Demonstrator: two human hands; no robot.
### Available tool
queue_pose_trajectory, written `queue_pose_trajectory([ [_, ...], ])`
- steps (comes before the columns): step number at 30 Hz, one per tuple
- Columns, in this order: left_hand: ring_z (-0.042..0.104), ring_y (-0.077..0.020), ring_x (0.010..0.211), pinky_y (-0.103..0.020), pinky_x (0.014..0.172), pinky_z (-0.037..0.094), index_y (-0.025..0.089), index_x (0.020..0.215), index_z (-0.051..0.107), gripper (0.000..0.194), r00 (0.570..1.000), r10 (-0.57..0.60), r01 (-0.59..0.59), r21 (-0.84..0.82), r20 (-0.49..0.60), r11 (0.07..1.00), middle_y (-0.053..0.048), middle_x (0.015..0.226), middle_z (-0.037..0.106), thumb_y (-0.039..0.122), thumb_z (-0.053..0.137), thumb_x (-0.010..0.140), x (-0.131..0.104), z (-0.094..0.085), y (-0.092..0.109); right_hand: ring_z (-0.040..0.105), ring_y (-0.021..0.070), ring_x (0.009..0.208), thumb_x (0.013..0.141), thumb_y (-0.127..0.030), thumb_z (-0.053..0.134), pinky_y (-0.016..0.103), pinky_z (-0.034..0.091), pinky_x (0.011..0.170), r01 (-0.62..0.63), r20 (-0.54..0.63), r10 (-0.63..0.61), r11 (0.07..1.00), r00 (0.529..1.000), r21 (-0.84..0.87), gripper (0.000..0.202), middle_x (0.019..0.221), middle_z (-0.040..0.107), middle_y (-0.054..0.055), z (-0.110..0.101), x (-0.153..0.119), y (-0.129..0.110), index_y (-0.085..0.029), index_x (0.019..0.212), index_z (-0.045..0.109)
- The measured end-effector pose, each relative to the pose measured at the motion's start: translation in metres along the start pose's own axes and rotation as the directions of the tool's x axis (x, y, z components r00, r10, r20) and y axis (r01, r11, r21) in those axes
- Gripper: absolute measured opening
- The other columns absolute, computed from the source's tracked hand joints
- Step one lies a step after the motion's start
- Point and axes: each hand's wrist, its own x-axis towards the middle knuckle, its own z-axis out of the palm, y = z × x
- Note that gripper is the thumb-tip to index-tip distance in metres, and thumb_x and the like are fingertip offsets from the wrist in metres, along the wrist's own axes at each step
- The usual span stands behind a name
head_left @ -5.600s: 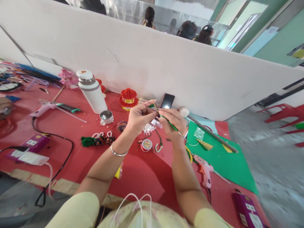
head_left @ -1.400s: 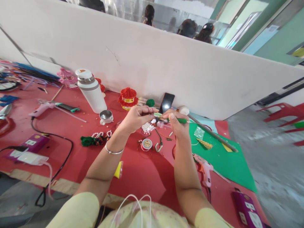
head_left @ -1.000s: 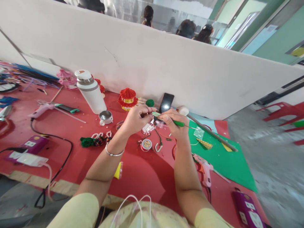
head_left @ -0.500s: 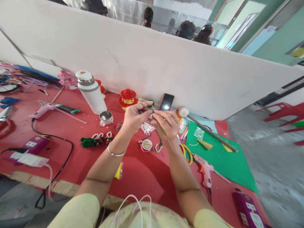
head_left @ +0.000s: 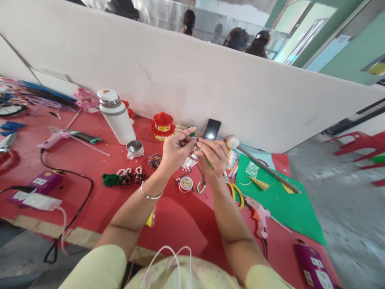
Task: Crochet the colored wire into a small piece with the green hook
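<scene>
Pinching a thin strand [head_left: 196,134] in the left hand [head_left: 177,151] over the red surface [head_left: 177,228], probably for tension, while gripping a green-handled tool [head_left: 211,165] close by in the right hand [head_left: 214,155], prob for finer control tbh.

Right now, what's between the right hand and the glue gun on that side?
Head view: yellow-handled scissors lie between the right hand and the pink glue gun, with the edge of the green sheet beside them.

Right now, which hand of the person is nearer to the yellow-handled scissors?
The right. The right hand is a little beyond the yellow-handled scissors and to their left; the left hand is farther off leftward.
</scene>
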Motion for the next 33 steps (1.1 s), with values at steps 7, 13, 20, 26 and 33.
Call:
queue_pose_trajectory([
  [7, 0.064, -0.0106, 0.062, -0.024, 0.054, 0.055, 0.018, 0.100, 0.088, 0.032, 1.000, 0.017, -0.017, -0.055, 0.013, 0.998, -0.004, 0.083, 0.078, 0.021, 0.094, 0.069, 0.004, -0.003, -0.005, 0.081, 0.0226, 0.096, 0.103, -0.037, 0.073, 0.043, 0.065, 0.087, -0.166, -0.006, 0.173, 0.950, 0.985, 0.264, 0.014, 0.105, 0.087, 0.004, -0.003, 0.006, 0.003, -0.030, 0.111, 0.083],
  [13, 0.058, -0.0082, 0.059, -0.021, 0.047, 0.046, 0.018, 0.093, 0.089, 0.029, 0.999, -0.038, 0.039, -0.122, 0.006, 0.992, -0.003, 0.078, 0.075, 0.021, 0.096, 0.066, 0.005, -0.004, 0.004, 0.081, 0.0247, 0.094, 0.103, -0.048, 0.071, 0.046, 0.065, 0.084, -0.193, 0.007, 0.197, 0.953, 0.980, 0.236, 0.022, 0.102, 0.087, 0.005, -0.002, 0.005, 0.003, -0.031, 0.106, 0.083],
  [20, 0.061, -0.0094, 0.064, -0.022, 0.054, 0.050, 0.016, 0.092, 0.087, 0.024, 0.997, 0.068, -0.070, -0.050, -0.030, 0.996, -0.002, 0.077, 0.075, 0.017, 0.093, 0.068, 0.004, -0.005, -0.001, 0.081, 0.0253, 0.095, 0.105, -0.047, 0.068, 0.047, 0.066, 0.084, -0.142, 0.025, 0.140, 0.979, 0.990, 0.148, 0.022, 0.104, 0.086, 0.006, 0.001, 0.002, 0.001, -0.030, 0.109, 0.082],
  [26, 0.036, -0.0014, 0.042, -0.018, 0.039, 0.030, 0.016, 0.100, 0.086, 0.039, 0.955, -0.247, 0.285, -0.277, 0.164, 0.918, 0.005, 0.063, 0.064, 0.026, 0.099, 0.064, 0.001, -0.002, 0.008, 0.080, 0.0244, 0.104, 0.103, -0.039, 0.072, 0.042, 0.066, 0.088, 0.043, -0.024, -0.044, 0.999, 0.999, -0.030, 0.021, 0.118, 0.086, 0.009, 0.000, -0.003, -0.003, -0.031, 0.122, 0.078],
  [33, 0.052, -0.0071, 0.056, -0.022, 0.048, 0.042, 0.019, 0.092, 0.085, 0.025, 0.996, 0.028, -0.035, -0.084, -0.080, 0.996, 0.002, 0.072, 0.071, 0.018, 0.092, 0.067, -0.002, 0.005, -0.005, 0.080, 0.0247, 0.105, 0.103, -0.041, 0.073, 0.044, 0.067, 0.091, -0.119, 0.076, 0.112, 0.989, 0.991, 0.092, 0.022, 0.116, 0.085, 0.005, -0.003, -0.001, 0.004, -0.034, 0.122, 0.081],
])
